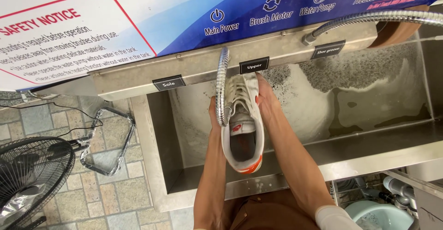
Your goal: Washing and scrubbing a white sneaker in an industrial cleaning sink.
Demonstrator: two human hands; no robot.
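The person's 2 bare forearms are rising from the bottom edge, closest to the lens, over a brown garment, and both are reaching into a steel wash tank. Between them they are holding 1 white sneaker with an orange heel patch, toe pointing away toward the machine's front lip and opening facing up.

The right hand is wrapping the shoe's right side near the toe; its fingers are curled closed around the upper, thumb lying along the top by the laces, so it is gripping the sneaker. The left hand is pressing against the shoe's left side, but most of it is sitting behind the shoe and a ribbed metal hose, so I cannot tell how far those fingers are closing; it is at least touching the sneaker.

The shoe is hanging above the foamy, grey water at the tank's back, with its toe just under the small black label plates on the lip.

As a judgement: the wet, soapy upper is likely slippery, so a loosening grip could be letting the sneaker drop into the tank. The hose is dangling right against the laces and could be snagging them. Fingers are working near the brush openings, where moving parts could be catching them.

To the left, on the tiled floor, a black fan is standing beside a bent chrome frame
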